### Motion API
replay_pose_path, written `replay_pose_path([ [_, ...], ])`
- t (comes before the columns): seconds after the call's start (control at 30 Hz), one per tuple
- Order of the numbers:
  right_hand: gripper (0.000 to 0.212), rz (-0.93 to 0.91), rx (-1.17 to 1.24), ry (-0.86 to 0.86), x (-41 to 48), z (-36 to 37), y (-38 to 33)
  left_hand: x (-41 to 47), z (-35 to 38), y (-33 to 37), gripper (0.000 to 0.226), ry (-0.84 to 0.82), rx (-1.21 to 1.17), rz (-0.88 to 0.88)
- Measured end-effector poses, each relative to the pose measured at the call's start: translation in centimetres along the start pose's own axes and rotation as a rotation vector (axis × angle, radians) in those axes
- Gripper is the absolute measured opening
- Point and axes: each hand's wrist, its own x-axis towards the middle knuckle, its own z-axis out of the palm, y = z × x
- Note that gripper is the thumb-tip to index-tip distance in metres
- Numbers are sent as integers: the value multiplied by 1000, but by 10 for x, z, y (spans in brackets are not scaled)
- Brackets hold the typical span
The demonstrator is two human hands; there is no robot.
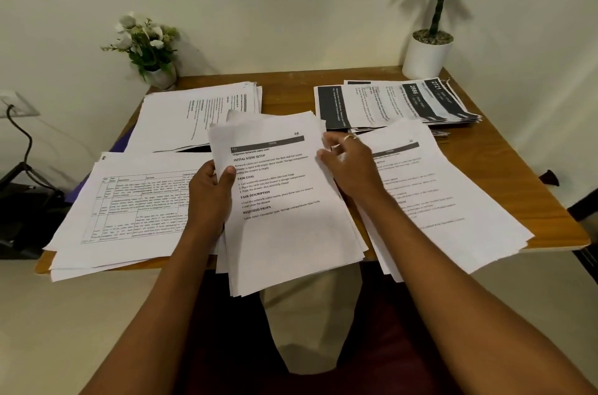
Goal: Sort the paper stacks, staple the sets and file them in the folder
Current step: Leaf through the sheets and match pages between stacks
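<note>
Paper stack [284, 226] — long axis front-to-back, heading far — in left hand [207, 197], right hand [351, 165] grip.

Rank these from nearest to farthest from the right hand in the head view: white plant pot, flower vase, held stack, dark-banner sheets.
1. The held stack, centre: the right hand touches its right edge.
2. The dark-banner sheets, just behind the hand.
3. The white plant pot, back right corner.
4. The flower vase, back left corner.
</note>
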Motion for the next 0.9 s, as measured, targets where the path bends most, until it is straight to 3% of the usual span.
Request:
replay_pose_path([
  [0.27, 59, 153, 167, 59, -6, 24, 2, 2, -1, -2, 19, -1, 43, 26],
  [0.43, 46, 142, 214, 100, -9, 20, 0, 4, -3, -5, 21, -6, 46, 30],
  [0.67, 45, 116, 277, 140, -9, 22, -3, 1, 0, -2, 15, 3, 59, 51],
  [0.9, 21, 175, 256, 140, -3, 20, 1, 2, -2, -4, 20, 10, 15, 42],
])
